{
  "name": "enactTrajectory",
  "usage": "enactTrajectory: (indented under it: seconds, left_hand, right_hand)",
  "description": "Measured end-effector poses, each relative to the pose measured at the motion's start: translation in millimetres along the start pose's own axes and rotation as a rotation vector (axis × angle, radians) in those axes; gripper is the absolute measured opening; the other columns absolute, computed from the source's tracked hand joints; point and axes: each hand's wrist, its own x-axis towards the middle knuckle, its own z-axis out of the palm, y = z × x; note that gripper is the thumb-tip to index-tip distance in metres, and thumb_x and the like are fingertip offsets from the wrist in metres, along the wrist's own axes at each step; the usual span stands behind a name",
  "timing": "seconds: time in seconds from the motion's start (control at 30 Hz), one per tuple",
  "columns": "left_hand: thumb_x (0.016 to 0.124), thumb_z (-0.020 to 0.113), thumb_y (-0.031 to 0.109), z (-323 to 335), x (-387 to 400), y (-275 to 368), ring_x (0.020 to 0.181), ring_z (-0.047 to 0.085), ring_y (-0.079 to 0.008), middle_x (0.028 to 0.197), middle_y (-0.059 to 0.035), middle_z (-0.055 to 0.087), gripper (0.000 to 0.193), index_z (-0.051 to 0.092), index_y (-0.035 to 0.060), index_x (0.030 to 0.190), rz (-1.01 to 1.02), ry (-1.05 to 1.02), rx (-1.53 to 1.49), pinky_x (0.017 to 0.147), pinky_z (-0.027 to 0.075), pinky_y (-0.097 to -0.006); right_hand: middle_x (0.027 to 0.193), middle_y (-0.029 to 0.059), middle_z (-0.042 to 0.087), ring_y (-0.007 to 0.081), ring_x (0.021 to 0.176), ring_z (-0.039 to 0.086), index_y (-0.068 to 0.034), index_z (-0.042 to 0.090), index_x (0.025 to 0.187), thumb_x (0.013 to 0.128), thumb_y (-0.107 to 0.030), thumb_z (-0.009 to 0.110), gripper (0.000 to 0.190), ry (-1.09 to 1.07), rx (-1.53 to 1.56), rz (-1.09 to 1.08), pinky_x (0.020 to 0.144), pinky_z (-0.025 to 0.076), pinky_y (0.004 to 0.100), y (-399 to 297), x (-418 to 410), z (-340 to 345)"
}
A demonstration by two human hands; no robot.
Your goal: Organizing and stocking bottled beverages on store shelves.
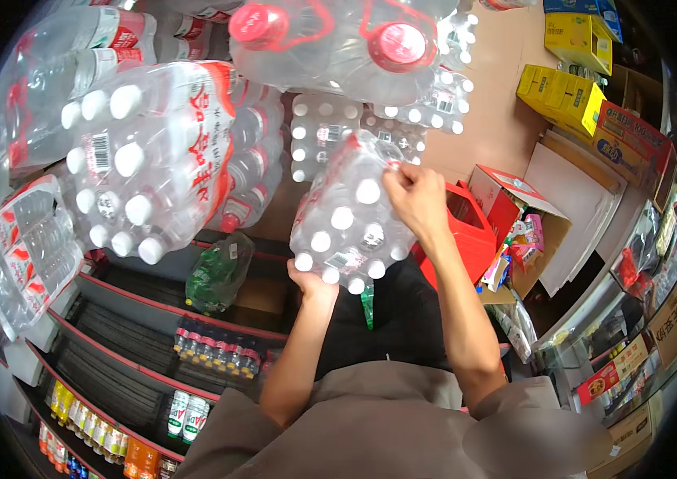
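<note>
A shrink-wrapped pack of clear plastic bottles with white caps point(347, 221) is held tilted in front of me. My left hand point(312, 280) is under its lower left corner, bearing it from below. My right hand point(415, 194) pinches the plastic wrap at the pack's upper right edge. To the left, a larger wrapped pack of white-capped bottles point(128, 158) stands on other water packs. Above, big water jugs with pink caps and handles point(326, 48) lie close by. Behind the held pack, a wrapped pack of small white-capped bottles point(325, 129) sits on the floor.
Shelving with red edge strips point(134, 293) on the left holds small dark bottles point(216, 353) and a bagged green bottle pack point(218, 273). On the right are a red plastic container point(464, 230), an open carton with packets point(533, 239), yellow boxes point(560, 99) and a glass-fronted case point(602, 347).
</note>
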Motion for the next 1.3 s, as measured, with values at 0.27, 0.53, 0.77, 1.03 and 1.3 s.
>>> enactTrajectory:
  seconds: [0.27,0.53,0.77,1.03,1.3]
  left_hand:
    - [0.097,0.029,0.042,14,38,33,0.12,0.055,-0.0324,0.133,-0.0103,0.055,0.053,0.049,0.0115,0.135,0.041,-0.208,-0.22,0.094,0.049,-0.0534]
    - [0.095,0.029,0.049,35,86,36,0.118,0.056,-0.033,0.133,-0.0105,0.055,0.059,0.049,0.0112,0.136,0.015,-0.221,-0.206,0.097,0.048,-0.0527]
    - [0.093,0.034,0.054,31,83,31,0.116,0.058,-0.0304,0.127,-0.0106,0.058,0.061,0.05,0.0116,0.135,0.037,-0.216,-0.071,0.096,0.051,-0.0481]
    - [0.095,0.021,0.054,27,91,51,0.122,0.053,-0.0324,0.131,-0.0125,0.056,0.066,0.049,0.0101,0.136,-0.137,-0.255,-0.125,0.103,0.045,-0.0514]
    - [0.097,0.037,0.048,60,61,37,0.13,0.047,-0.0271,0.138,-0.0074,0.055,0.055,0.054,0.011,0.134,-0.2,-0.238,-0.119,0.109,0.038,-0.0471]
  right_hand:
    - [0.066,0.0252,0.062,0.042,0.072,0.065,0.001,0.067,0.07,0.076,-0.035,0.064,0.037,-0.027,-0.136,-0.251,0.071,0.052,0.0495,-95,47,68]
    - [0.072,0.0249,0.065,0.0418,0.074,0.066,0.001,0.07,0.076,0.073,-0.038,0.066,0.039,0.086,-0.211,-0.258,0.073,0.053,0.0494,-97,96,123]
    - [0.085,0.0182,0.068,0.0348,0.095,0.065,-0.002,0.071,0.085,0.073,-0.033,0.069,0.034,0.266,-0.174,-0.47,0.086,0.051,0.0422,-89,84,118]
    - [0.126,0.0179,0.052,0.0385,0.124,0.046,-0.002,0.053,0.129,0.067,-0.031,0.081,0.075,0.45,-0.127,-0.437,0.101,0.042,0.0435,-49,-23,95]
    - [0.145,0.0221,0.045,0.0317,0.135,0.045,-0.01,0.022,0.154,0.069,-0.035,0.085,0.109,-0.003,0.544,0.011,0.111,0.035,0.038,11,-17,102]
